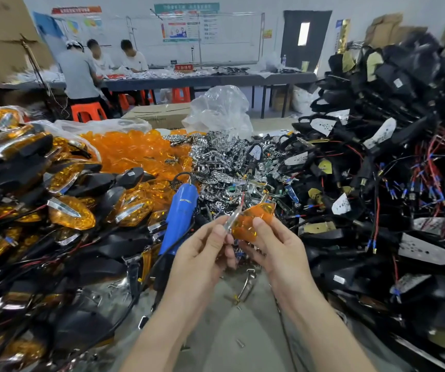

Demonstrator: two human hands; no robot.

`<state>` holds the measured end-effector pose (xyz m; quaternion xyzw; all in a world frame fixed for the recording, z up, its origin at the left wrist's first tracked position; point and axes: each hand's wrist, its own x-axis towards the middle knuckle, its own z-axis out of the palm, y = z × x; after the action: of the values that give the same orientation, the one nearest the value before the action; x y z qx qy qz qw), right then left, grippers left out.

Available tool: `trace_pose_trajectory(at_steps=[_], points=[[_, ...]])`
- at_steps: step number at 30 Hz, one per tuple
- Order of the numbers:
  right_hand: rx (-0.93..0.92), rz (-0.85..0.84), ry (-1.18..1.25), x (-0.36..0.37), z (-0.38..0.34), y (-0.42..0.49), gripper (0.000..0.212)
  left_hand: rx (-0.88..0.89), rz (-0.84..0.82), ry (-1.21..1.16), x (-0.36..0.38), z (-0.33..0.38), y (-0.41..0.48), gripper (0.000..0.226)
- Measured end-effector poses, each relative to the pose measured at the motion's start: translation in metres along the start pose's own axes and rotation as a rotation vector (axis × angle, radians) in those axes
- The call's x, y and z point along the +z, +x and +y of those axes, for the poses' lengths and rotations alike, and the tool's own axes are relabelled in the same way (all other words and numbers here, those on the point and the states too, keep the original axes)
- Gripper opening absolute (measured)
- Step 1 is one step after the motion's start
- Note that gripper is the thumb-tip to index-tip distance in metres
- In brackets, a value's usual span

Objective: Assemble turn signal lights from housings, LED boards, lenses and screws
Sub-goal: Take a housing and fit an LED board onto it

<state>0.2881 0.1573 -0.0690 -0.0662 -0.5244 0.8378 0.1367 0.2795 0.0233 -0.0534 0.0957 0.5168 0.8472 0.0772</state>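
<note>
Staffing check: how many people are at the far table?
3, at the far table, left end: one in grey, back turned; two in white. Others may be hidden.

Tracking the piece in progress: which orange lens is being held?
The orange lens gripped by the right hand, against the clear strip pinched by the left hand; all others lie in heaps.
</note>
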Motion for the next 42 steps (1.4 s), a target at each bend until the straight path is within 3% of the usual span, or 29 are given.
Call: trace_pose_trajectory(at_steps=[2,6,10,17,21,26,36,42], points=[[0.005,0.002,0.005,-0.002,0.000,0.001,0.016,-0.010,-0.009,-0.024,-0.001,0.001,0.003,0.023],[0.021,-0.067,0.014,-0.004,0.001,0.003,0.029,0.009,-0.006,0.045,-0.002,-0.004,0.003,0.023],[0.032,-0.167,0.005,-0.004,0.002,0.000,0.025,0.074,-0.008,0.220,-0.005,-0.005,0.002,0.030],[0.021,-0.134,-0.039,-0.007,0.002,-0.002,0.021,0.231,0.030,0.513,-0.007,-0.011,0.000,0.029],[0.025,-0.118,-0.024,-0.009,0.002,-0.003,0.029,0.257,0.050,0.534,-0.008,-0.013,-0.001,0.027],[0.012,-0.126,-0.062,-0.014,0.004,-0.004,0.021,0.269,0.040,0.553,-0.008,-0.013,-0.001,0.027],[0.039,-0.112,-0.125,-0.011,0.006,-0.004,0.024,0.268,0.061,0.577,-0.006,-0.015,-0.003,0.024],[0.047,-0.111,-0.119,-0.011,0.002,-0.006,0.022,0.318,0.053,0.722,-0.007,-0.015,-0.005,0.025]])
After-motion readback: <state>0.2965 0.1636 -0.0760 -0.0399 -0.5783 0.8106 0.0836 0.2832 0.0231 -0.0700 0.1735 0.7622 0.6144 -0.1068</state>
